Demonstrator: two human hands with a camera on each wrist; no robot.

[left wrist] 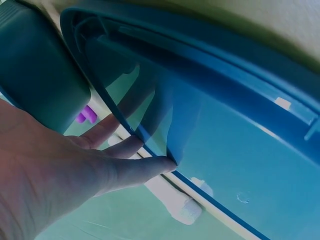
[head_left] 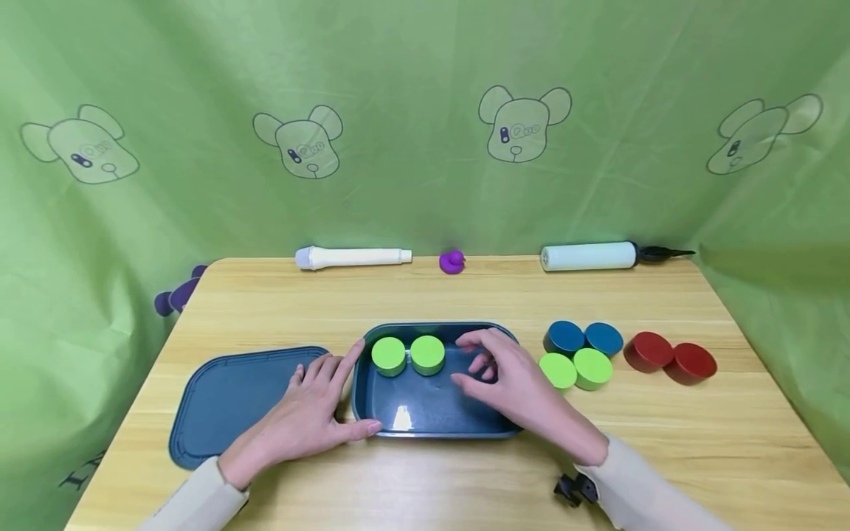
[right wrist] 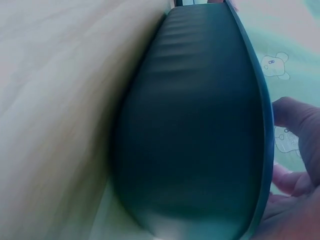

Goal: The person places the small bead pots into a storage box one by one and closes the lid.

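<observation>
Two lime-green cylinders, the left one (head_left: 388, 355) and the right one (head_left: 428, 354), stand flat end up inside the dark blue tray (head_left: 432, 417), near its far-left corner, with a narrow gap between them. Over the tray's right half we find the right hand (head_left: 514, 380), its fingers curved, thumb and forefinger well apart, and nothing visible between them. The left hand (head_left: 308, 409) is spread, gripping nothing: forefinger and thumb lie along the tray's left rim, while the other fingertips overlap the lid (head_left: 229, 402); how firmly they press we cannot tell.

We judge three faults possible. First, the right wrist crosses the tray's right rim close to a loose green cylinder (head_left: 556, 371); a low swing of the wrist could push it into its green neighbour (head_left: 593, 369) and the blue pair (head_left: 584, 338) behind. The red pair (head_left: 671, 358), nearer the worktop's right edge, seems less exposed. Second, a fingertip sweeping left inside the tray could strike the right cylinder and close the gap or tip it. Third, if the right hand catches the rim, the tray could skid across the worktop (head_left: 465, 490) unless the left hand steadies it.
</observation>
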